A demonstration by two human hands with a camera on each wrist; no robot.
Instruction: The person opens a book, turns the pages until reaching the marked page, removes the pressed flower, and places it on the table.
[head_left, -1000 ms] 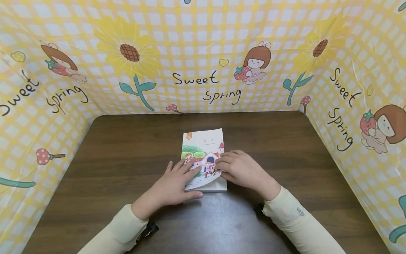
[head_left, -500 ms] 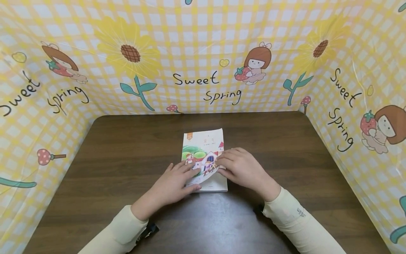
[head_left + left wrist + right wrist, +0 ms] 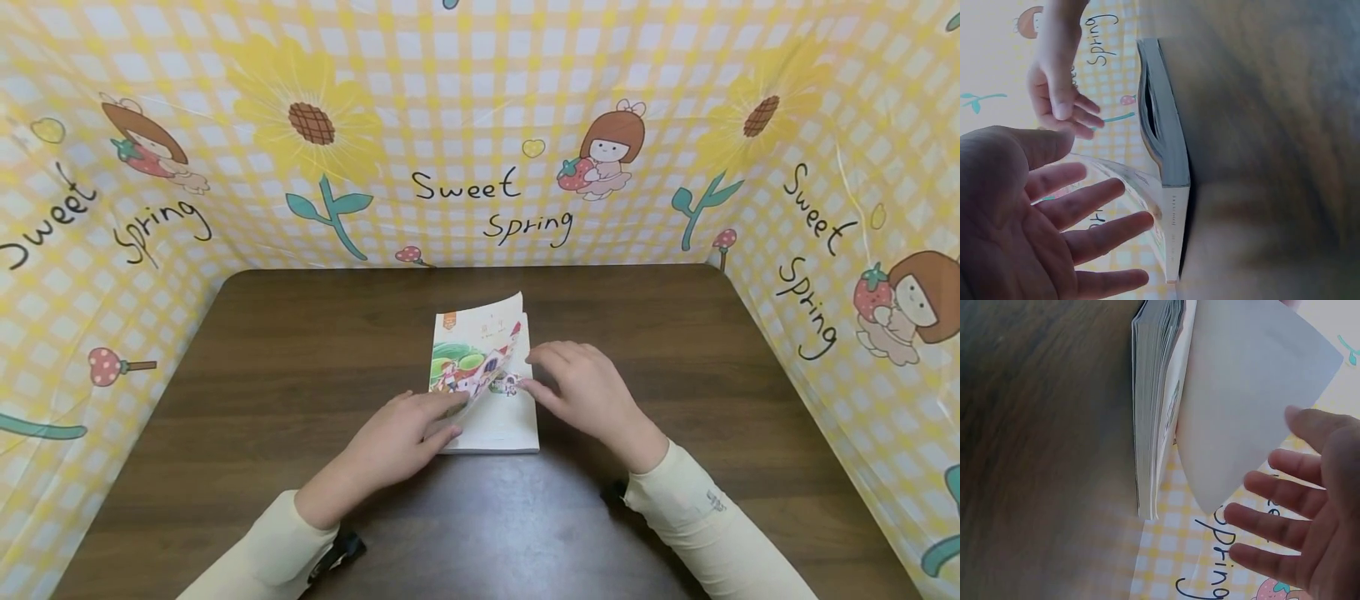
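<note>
Two cream sleeves (image 3: 258,542) at 7 and 5 o'clock, a black fitting (image 3: 337,557) under the left cuff. Clock centred on the illustrated paperback (image 3: 491,417), 12 pointing away from the sleeves. Left hand (image 3: 401,437): at 8 o'clock, fingers extended, thumb apart, released; from where I stand, contact with the front cover (image 3: 453,367) cannot be told. Right hand (image 3: 588,392): at 3 o'clock, fingers loosely bent, thumb near the cover's free edge, grasping nothing. Paperback lies flat on the dark wood-grain table (image 3: 480,533), between the hands. Cover attached at 9 o'clock, raised and bowed at 3; first page (image 3: 506,429), bearing a small printed picture, shows beneath. Beyond, at 12: yellow-checked "Sweet Spring" cloth (image 3: 442,108).
</note>
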